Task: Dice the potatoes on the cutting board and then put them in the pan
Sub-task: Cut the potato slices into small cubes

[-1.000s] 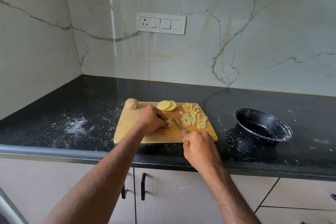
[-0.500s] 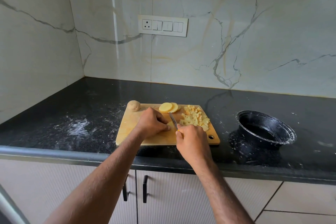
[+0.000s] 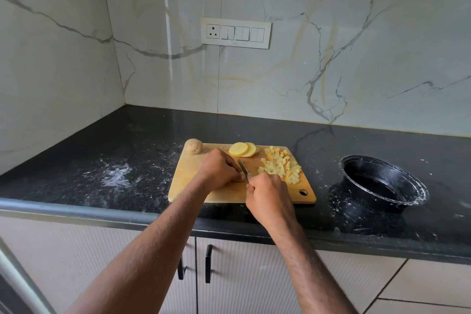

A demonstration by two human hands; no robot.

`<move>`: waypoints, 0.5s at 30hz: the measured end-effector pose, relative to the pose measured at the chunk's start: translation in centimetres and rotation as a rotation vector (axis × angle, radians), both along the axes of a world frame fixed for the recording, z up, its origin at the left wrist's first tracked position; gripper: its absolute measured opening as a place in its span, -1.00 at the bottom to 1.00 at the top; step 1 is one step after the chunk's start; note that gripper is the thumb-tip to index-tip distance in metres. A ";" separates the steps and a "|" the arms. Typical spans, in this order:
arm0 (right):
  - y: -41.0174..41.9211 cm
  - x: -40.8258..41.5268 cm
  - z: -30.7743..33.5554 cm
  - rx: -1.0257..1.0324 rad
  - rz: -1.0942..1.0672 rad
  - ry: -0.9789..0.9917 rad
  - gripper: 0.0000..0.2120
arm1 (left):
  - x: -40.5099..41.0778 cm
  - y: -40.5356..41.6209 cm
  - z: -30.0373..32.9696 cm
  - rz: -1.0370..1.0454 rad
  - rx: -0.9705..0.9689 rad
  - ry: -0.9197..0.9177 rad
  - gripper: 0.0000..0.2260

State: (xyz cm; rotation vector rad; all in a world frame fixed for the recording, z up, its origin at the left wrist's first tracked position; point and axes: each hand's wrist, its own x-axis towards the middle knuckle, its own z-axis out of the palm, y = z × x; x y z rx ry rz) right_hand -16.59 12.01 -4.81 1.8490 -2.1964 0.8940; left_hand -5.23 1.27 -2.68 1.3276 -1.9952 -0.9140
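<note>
Potatoes: three lots on the cutting board (image 3: 193, 186). A whole unpeeled potato (image 3: 193, 146) sits at the far-left corner, round slices (image 3: 240, 149) lie overlapped at the far edge, and a heap of diced pieces (image 3: 280, 166) is spread over the right half, on the side nearest the pan.
Piece being cut: mostly hidden under the left hand; only a sliver shows at the fingertips, so its shape cannot be told.
Left hand (image 3: 219, 169): fingers curled, knuckles up, pressing the piece down on the board, likely to keep the fingertips back from the blade.
Right hand (image 3: 267, 195): closed in a fist round the handle of the knife (image 3: 243, 168), blade pointing away from the body, just beside the left fingertips.
Pan (image 3: 382, 183): black and round, on the dark desk (image 3: 102, 160) right of the board and apart from it; no potato seen inside.
Progress: dicing looks partly done; slices and the whole potato remain, and nothing has been transferred yet.
Desk marks: white powdery smears left of the board and around the pan.
</note>
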 end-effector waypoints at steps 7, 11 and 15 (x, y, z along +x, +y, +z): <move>1.0 -0.3 0.2 0.036 0.044 0.062 -0.86 | -0.4 0.0 0.4 0.030 0.070 0.003 -0.88; 2.4 -0.7 -0.2 0.036 0.082 0.079 -0.83 | -0.5 0.2 0.5 0.054 0.079 -0.006 -0.89; 3.8 -1.8 -0.8 0.002 0.075 0.094 -0.83 | -0.5 0.4 0.3 0.066 0.074 0.008 -0.89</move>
